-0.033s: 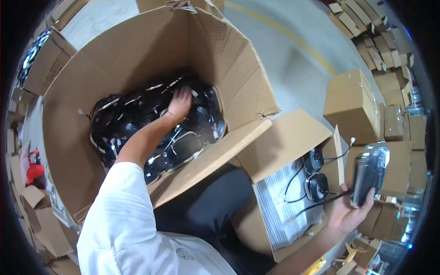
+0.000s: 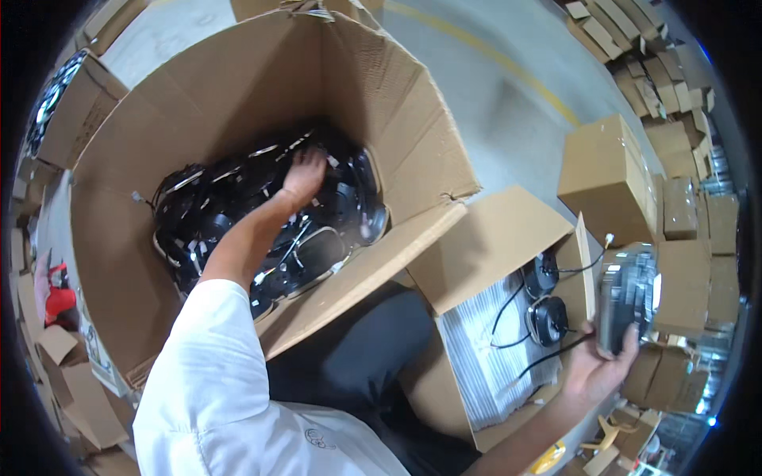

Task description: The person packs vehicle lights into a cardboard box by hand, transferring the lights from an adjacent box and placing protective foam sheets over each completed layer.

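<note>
Left hand (image 2: 304, 176) is deep in the big open brown cardboard carton (image 2: 238, 87), at about 11 o'clock from the person's body, fingers spread and pressed down on the heap of black round fan-like motor parts with white-tagged wires (image 2: 238, 230). No closed grip there yet as far as I can see; fingertips are buried among the parts, so can't tell if 1 is pinched.

Right hand (image 2: 591, 369) at about 4 o'clock, fingers wrapped round a grey-black metal motor unit (image 2: 627, 295), held over the edge of the smaller open cardboard box (image 2: 492, 238). That box has 2 black round motors w/ black leads (image 2: 544, 297) lying on a white ribbed liner sheet (image 2: 488, 357).

Doing it well, IMO: pick 1 part off the top of the heap, not from under, and free its wire before lifting, since the leads look tangled. Keep the held unit steady and clear of the box flap.

Held unit: long axis roughly upright in view, tilted slightly, top toward 12 o'clock, a thin wire trailing from the top toward 9 o'clock.
</note>
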Available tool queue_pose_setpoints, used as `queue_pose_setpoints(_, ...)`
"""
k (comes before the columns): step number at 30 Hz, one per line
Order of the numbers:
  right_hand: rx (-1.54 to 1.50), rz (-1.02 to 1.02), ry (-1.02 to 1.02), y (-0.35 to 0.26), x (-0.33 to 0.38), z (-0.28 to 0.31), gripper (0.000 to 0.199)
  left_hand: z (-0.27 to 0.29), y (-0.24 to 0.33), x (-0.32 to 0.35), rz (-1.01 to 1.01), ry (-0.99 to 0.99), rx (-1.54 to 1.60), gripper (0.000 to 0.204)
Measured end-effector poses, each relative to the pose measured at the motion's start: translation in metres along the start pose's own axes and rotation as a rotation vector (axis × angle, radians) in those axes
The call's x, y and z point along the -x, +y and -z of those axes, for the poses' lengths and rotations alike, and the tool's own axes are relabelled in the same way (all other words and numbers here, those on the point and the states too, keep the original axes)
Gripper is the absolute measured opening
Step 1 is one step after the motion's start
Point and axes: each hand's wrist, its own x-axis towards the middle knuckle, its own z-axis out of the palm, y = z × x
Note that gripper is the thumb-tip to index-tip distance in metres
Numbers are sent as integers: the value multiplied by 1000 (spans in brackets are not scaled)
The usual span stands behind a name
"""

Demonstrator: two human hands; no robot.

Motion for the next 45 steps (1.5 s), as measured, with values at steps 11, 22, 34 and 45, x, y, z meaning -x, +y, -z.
queue_pose_setpoints(11,351,-155,-9,43,69,0,45,280,26,-75,554,86,1623,47)
queue_pose_setpoints(22,636,496,-188,5,130,-87,83,586,153,15,-425,487,1417,86)
queue_pose_setpoints(34,1038,855,-112,-82,149,61,69,637,258,-11,-308,-667,1960,80)
queue_pose_setpoints(45,253,122,43,-85,115,248,91,650,338,-58,-684,-875,1782,90)
